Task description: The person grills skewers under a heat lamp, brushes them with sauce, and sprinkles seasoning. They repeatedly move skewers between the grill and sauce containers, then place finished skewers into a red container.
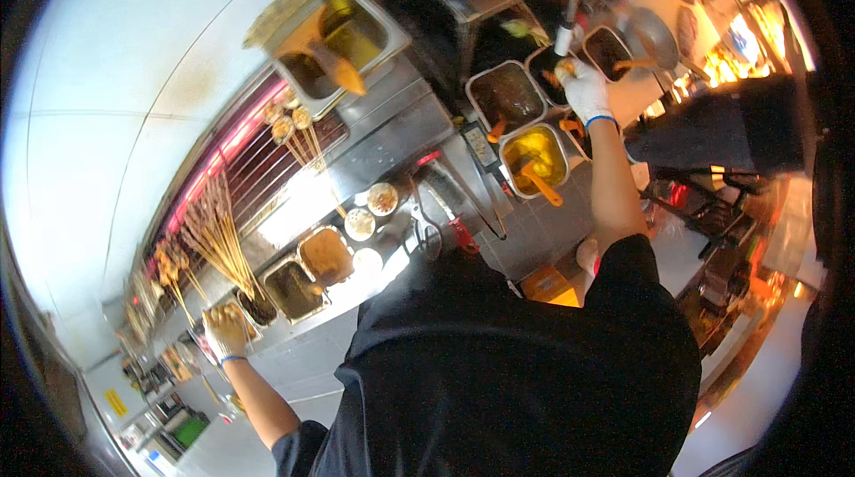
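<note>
My left hand, in a stained white knit glove, is over the counter's left end, its fingers bent. Beside it are a small dark sauce container and the ends of several wooden meat skewers. Whether it grips anything is hidden. My right hand, also gloved, reaches out over square metal sauce pans. Its fingertips are by a white-and-black cylindrical object; I cannot tell if they hold it. Close by are a pan of dark sauce and a pan of yellow sauce with an orange-handled brush or spatula.
A grill with a glowing red element runs along the wall, with round-topped skewers on it. Metal sauce containers, small white cups, scissors and red-handled tongs lie on the steel counter. A divided oil container stands behind.
</note>
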Tool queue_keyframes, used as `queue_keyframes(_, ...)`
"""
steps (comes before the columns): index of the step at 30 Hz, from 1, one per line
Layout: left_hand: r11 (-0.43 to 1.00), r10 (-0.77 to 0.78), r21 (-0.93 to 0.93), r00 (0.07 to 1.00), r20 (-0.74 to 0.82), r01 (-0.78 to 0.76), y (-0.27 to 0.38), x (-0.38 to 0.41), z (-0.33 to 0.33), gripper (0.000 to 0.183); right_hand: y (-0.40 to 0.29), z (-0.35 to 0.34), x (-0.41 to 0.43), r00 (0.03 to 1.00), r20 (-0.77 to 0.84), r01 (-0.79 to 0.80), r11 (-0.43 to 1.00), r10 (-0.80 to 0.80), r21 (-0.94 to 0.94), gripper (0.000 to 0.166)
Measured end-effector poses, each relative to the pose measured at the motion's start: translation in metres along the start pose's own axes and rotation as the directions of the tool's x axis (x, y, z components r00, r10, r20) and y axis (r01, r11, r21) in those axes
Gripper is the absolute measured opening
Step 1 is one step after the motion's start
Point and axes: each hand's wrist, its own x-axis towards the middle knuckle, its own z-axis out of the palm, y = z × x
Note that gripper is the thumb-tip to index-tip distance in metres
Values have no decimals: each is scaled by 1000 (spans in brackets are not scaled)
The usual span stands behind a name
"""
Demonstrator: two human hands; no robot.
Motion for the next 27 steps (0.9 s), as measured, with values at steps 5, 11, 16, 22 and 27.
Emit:
queue_keyframes(5,998,18,-55,1000,-13,-19,0,-11,4,36,10,5,13,985,-171,53,961,-6,273,35)
queue_keyframes(11,998,18,-68,999,28,-16,-1,5,-24,48,25,3,18,984,-77,-115,900,161,420,28)
queue_keyframes(16,997,29,-69,999,32,-26,10,11,-37,40,21,-56,-6,921,-267,-45,757,285,652,34)
queue_keyframes(22,997,32,-69,999,37,-29,22,12,-43,43,36,-64,-25,911,-251,14,586,326,810,25)
queue_keyframes(27,1000,16,-24,1000,17,-15,29,18,-40,40,26,-43,-43,876,-201,19,386,438,922,33)
